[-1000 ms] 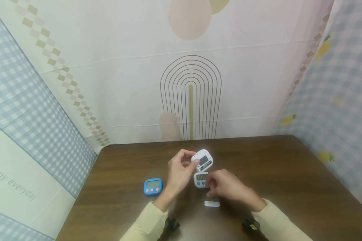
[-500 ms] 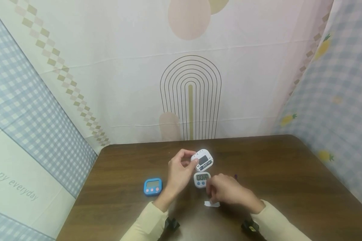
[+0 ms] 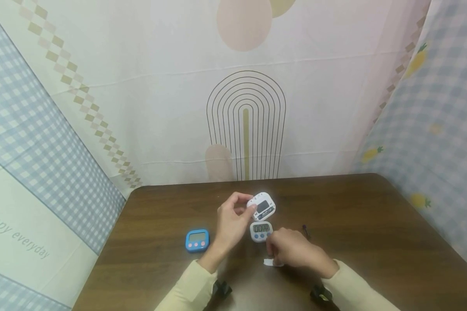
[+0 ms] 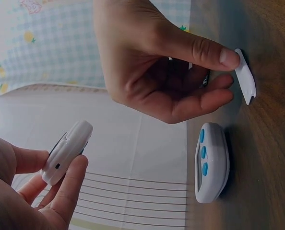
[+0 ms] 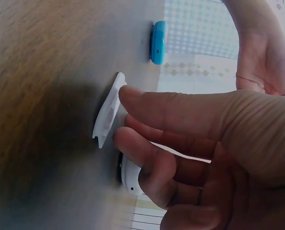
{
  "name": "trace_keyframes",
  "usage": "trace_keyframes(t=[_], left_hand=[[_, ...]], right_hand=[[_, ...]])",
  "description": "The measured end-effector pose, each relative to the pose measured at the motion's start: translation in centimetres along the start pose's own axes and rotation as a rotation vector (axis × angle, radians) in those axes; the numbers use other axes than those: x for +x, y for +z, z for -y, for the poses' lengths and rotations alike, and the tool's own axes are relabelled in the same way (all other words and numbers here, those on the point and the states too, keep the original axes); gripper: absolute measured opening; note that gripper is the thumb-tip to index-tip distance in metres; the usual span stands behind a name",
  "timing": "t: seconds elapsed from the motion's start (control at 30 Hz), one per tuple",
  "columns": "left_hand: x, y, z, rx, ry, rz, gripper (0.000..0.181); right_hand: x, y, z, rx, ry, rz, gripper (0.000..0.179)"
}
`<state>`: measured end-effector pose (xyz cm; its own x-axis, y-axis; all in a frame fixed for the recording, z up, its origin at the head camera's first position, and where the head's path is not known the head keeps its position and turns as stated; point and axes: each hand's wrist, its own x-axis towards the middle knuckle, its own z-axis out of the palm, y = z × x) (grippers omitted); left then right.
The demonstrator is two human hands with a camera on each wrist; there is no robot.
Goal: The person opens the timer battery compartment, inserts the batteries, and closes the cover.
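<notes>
My left hand (image 3: 233,220) holds a white digital timer (image 3: 261,206) off the table, back side facing me, pinched between thumb and fingers. Its battery slot lies uncovered, with a dark piece in it. Low over the table, my right hand (image 3: 293,248) has its thumb tip at the edge of a small white battery cover (image 4: 246,76). A gap shows between that thumb and the bent fingers (image 5: 133,143). The cover lies on the table, partly hidden by the hand in the head view. Just beyond, a second white timer (image 3: 257,232) with blue buttons lies face up.
A blue timer (image 3: 197,240) with pink buttons lies left of my left hand. To the right of my right hand is a small, slim dark object (image 3: 305,231). The brown wooden table (image 3: 151,276) ends at a patterned cloth backdrop (image 3: 171,129).
My right hand has moved down from beside the second white timer to the battery cover, uncovering that timer's display and the slim dark object. The left hand stays still with its timer.
</notes>
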<state>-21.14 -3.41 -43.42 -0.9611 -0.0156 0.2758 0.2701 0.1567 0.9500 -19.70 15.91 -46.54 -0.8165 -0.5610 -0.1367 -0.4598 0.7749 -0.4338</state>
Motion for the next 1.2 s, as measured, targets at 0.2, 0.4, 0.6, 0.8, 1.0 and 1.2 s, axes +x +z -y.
trace_keyframes(t=[0.2,0.4,0.6,0.8,1.0,1.2], left_hand=[[-0.04,0.02,0.04,0.003,0.003,-0.002,0.02],[-0.07,0.09,-0.04,-0.007,0.011,-0.003,0.02],[-0.13,0.13,-0.08,-0.019,0.004,0.0,0.02],[-0.12,0.12,-0.06,-0.012,-0.009,-0.002,0.02],[-0.11,0.13,0.01,-0.018,-0.001,-0.002,0.019],[-0.1,0.17,0.06,-0.02,0.002,-0.005,0.019]], right_hand=[[-0.1,0.05,0.09,-0.015,-0.002,0.009,0.028],[-0.18,0.2,0.19,-0.05,-0.018,0.0,0.027],[-0.24,0.41,0.37,-0.09,-0.022,-0.018,0.028],[-0.43,0.34,0.7,-0.107,-0.027,-0.019,0.028],[-0.54,0.32,0.78,-0.109,-0.045,-0.015,0.029],[-0.69,0.23,0.89,-0.111,-0.047,-0.004,0.029]])
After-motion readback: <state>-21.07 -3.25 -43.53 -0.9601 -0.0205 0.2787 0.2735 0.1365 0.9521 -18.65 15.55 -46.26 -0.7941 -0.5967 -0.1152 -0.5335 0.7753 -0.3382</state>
